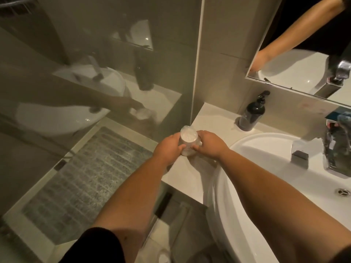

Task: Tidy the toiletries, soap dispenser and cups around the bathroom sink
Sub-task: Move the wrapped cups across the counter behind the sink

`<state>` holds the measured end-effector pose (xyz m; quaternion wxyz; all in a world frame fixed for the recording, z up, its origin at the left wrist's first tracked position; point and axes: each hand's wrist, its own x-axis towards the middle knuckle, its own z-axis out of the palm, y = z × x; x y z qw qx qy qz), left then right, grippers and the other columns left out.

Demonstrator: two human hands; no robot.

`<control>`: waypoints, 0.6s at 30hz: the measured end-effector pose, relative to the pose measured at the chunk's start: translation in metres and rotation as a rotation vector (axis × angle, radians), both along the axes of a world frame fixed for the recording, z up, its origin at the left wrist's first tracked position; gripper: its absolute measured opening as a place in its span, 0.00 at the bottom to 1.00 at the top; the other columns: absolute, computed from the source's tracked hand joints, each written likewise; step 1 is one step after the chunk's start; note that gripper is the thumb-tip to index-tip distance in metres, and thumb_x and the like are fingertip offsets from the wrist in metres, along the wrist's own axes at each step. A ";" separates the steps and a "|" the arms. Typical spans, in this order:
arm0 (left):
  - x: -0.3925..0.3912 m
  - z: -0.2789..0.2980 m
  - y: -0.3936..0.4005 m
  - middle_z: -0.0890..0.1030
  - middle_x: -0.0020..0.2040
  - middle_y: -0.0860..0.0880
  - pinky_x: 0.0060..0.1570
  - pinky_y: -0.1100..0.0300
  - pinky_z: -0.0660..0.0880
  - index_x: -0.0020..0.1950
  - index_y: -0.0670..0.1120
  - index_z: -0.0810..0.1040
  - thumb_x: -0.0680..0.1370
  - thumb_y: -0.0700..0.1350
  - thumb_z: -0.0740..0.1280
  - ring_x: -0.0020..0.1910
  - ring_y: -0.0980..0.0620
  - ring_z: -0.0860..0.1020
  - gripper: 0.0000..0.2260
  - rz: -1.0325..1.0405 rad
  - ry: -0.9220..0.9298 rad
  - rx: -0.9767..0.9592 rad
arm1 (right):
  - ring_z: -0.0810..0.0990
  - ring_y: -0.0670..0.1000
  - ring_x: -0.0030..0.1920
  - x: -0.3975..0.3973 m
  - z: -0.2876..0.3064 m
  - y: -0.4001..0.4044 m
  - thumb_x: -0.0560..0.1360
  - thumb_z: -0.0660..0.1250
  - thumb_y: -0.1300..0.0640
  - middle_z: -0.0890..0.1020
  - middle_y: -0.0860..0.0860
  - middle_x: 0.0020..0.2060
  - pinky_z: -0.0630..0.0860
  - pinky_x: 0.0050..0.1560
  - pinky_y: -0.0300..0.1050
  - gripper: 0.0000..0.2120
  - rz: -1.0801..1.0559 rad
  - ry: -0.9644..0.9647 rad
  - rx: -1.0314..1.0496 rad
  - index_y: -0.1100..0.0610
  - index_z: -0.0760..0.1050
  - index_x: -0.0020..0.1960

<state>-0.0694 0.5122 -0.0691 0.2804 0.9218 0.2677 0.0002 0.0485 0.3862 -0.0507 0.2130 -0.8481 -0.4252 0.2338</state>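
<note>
Hands meet at the centre of the frame over a pale tabletop (209,118), both curled around one plastic-wrapped cup (188,142). The left hand (168,148) grips the cup's left side and the right hand (209,145) grips its right side, fingers wrapped close with no slack showing. The cup stands upright on or just above the tabletop, near the glass shower screen (95,73) at its left edge and just left of the white sink (247,147). It looks light and small; the film wrap is probably slippery and crinkly, and the cup may be breakable, so a hold around the middle of the body seems safer than one on the wrapped top. At upper right of centre, a dark soap dispenser (250,114) stands against the wall, well apart from the cup. A chrome tap (301,158) sits at the right.
</note>
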 end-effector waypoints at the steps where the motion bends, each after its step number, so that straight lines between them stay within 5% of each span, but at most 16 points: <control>1: -0.001 0.001 -0.002 0.77 0.62 0.43 0.54 0.53 0.70 0.68 0.45 0.69 0.78 0.49 0.65 0.60 0.42 0.75 0.20 0.012 -0.009 0.000 | 0.79 0.58 0.53 0.000 0.001 -0.001 0.72 0.68 0.48 0.81 0.57 0.57 0.71 0.52 0.45 0.20 -0.009 0.001 0.009 0.56 0.75 0.62; 10: -0.015 0.068 -0.019 0.77 0.62 0.44 0.50 0.58 0.67 0.69 0.46 0.69 0.78 0.47 0.65 0.59 0.44 0.75 0.20 0.028 -0.130 0.015 | 0.79 0.57 0.49 -0.014 0.068 -0.021 0.72 0.67 0.50 0.83 0.55 0.51 0.70 0.45 0.44 0.17 -0.009 -0.073 0.131 0.55 0.77 0.59; 18: -0.033 0.123 -0.075 0.78 0.60 0.46 0.48 0.58 0.67 0.66 0.47 0.71 0.78 0.48 0.65 0.57 0.45 0.76 0.17 -0.065 -0.204 0.006 | 0.78 0.57 0.54 -0.047 0.129 -0.086 0.71 0.68 0.48 0.81 0.54 0.56 0.75 0.53 0.49 0.20 -0.126 -0.103 0.186 0.54 0.76 0.62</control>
